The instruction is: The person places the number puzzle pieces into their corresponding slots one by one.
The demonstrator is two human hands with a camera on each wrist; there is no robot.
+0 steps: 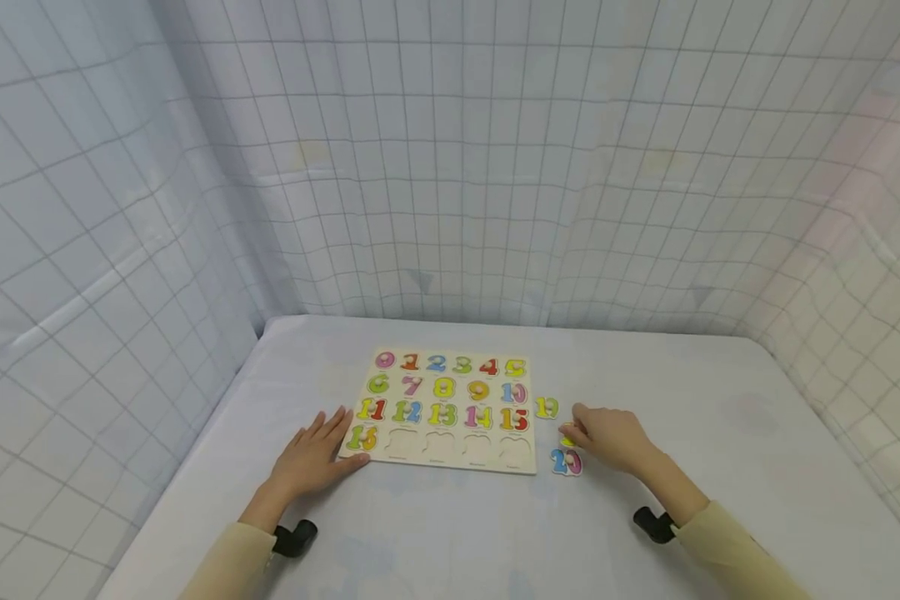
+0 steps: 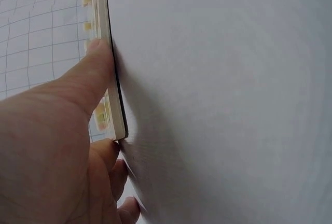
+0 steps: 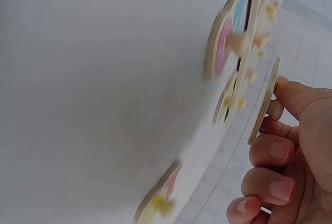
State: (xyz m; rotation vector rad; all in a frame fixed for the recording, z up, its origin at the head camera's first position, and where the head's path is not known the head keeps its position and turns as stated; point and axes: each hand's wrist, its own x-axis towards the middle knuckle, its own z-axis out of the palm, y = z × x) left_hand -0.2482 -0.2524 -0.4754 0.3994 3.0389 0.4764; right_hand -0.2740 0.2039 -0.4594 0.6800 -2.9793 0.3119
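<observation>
Right now my right hand (image 1: 607, 437) pinches a thin number piece (image 3: 263, 107) by its edge, off the bench, just right of the puzzle board (image 1: 450, 412). Left hand (image 1: 317, 457) flat, bracing the board's near-left corner. Piece looks light, stiff; edge pinch or peg works.

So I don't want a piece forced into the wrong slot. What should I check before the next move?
1. Puzzle board steadied: left hand rests flat at its corner, ok.
2. Right hand has a piece: pinches a wooden piece by its edge, ok.
3. That piece's number: cannot tell.
4. Free slots: four in the bottom row, ok.
5. Piece 19 and piece 20 lie off the board, not ok.
</observation>
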